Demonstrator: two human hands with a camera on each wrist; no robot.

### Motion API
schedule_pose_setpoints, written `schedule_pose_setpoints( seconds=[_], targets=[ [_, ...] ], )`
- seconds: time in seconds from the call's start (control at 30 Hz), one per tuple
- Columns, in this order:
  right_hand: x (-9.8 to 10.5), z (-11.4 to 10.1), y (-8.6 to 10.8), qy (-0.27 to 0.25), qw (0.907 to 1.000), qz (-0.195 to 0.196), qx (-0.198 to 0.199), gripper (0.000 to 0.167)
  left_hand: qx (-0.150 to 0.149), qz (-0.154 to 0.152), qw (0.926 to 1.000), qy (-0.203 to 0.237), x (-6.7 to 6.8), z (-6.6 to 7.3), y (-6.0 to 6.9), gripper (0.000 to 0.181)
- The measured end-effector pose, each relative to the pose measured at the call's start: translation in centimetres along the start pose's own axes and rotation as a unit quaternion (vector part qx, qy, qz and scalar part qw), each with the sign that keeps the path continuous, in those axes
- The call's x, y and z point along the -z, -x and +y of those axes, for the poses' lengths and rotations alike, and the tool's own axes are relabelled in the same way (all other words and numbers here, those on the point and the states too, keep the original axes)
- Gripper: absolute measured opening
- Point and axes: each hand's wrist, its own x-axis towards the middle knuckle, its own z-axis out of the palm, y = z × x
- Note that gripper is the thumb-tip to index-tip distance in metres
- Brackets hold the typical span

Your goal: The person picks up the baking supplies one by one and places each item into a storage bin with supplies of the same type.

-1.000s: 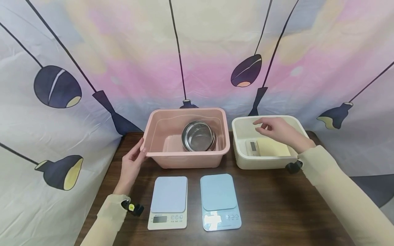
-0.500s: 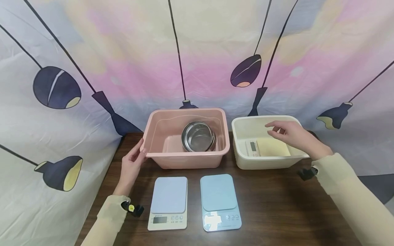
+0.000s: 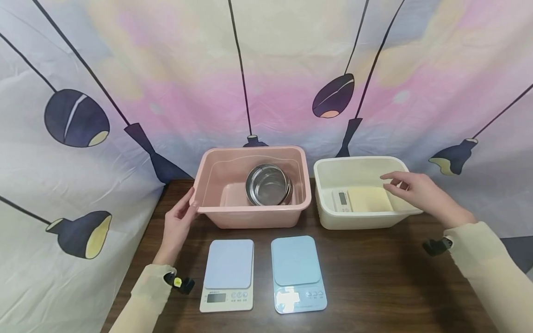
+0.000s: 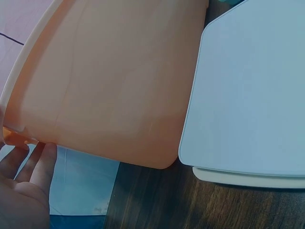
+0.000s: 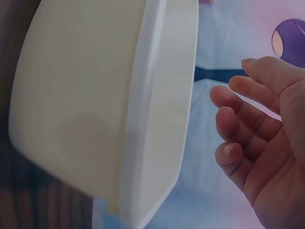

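Observation:
My left hand [image 3: 178,225] touches the left end of the pink basin [image 3: 250,218], its fingers at the rim; the left wrist view shows the fingertips against the basin's [image 4: 114,86] edge. Round steel bowls or tins [image 3: 268,185] sit inside that basin. Over the right end of the cream basin [image 3: 358,221] hovers my right hand [image 3: 424,194], fingers loosely bent and holding nothing. Inside the cream basin lie a small white device with a display [image 3: 341,200] and a pale yellow block [image 3: 369,200]. In the right wrist view the hand [image 5: 262,129] is apart from the basin wall [image 5: 81,95].
Two kitchen scales lie in front of the basins on the dark wooden table [image 3: 366,277]: a white one [image 3: 228,264] at left and a light blue one [image 3: 296,261] at right. Behind the table hangs a patterned cloth [image 3: 187,69].
My right hand has moved to the right, from above the cream basin's middle to its right end. My left hand, the basins and the scales have stayed in place.

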Motion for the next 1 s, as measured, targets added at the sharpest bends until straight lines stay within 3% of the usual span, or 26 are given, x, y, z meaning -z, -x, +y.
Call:
schedule_pose_setpoints(
  seconds=[0.27,0.63,1.0],
  targets=[
    [-0.2,2.6,1.7,0.005,0.9991,0.042,-0.002,0.032,0.001,0.001,1.0000,-0.001,0.0,0.1,0.0,0.048],
    [-0.4,5.1,3.2,-0.005,0.9977,0.033,-0.059,0.042,0.009,0.003,1.0000,-0.004,0.0,0.1,0.1,0.049],
    [-1.0,6.6,4.2,0.011,0.9968,0.050,-0.061,0.043,0.002,0.001,1.0000,0.002,0.0,0.0,0.0,0.048]
  ],
)
